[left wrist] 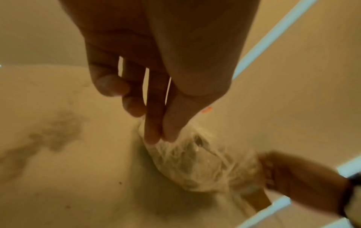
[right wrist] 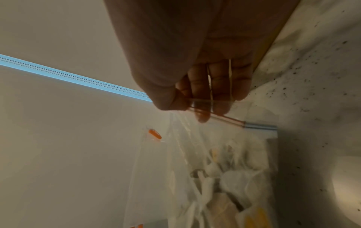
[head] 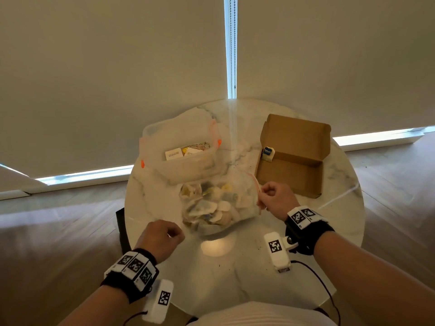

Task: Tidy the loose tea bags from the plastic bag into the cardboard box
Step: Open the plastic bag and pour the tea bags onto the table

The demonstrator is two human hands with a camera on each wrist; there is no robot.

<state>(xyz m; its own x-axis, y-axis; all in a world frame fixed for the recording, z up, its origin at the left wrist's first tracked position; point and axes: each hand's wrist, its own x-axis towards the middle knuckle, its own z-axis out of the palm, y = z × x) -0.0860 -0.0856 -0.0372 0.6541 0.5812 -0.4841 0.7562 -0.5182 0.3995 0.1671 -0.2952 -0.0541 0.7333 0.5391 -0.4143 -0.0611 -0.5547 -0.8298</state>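
Nearest, left hand [head: 162, 238] pinching the near-left corner of the clear, crinkled bag [head: 219, 205], right hand [head: 275, 200] pinching its red zip edge at the right. Bag stuffed with pale tea bags [head: 211, 208], mid-table on round marble top [head: 235, 267], bare near edge. Far right, open brown box [head: 292, 165], just beside right hand; far left, translucent tub [head: 181, 149].

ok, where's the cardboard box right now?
In the head view the cardboard box sits open on the right rear of the round table, just beyond the right hand, with one blue tea packet at its left end.
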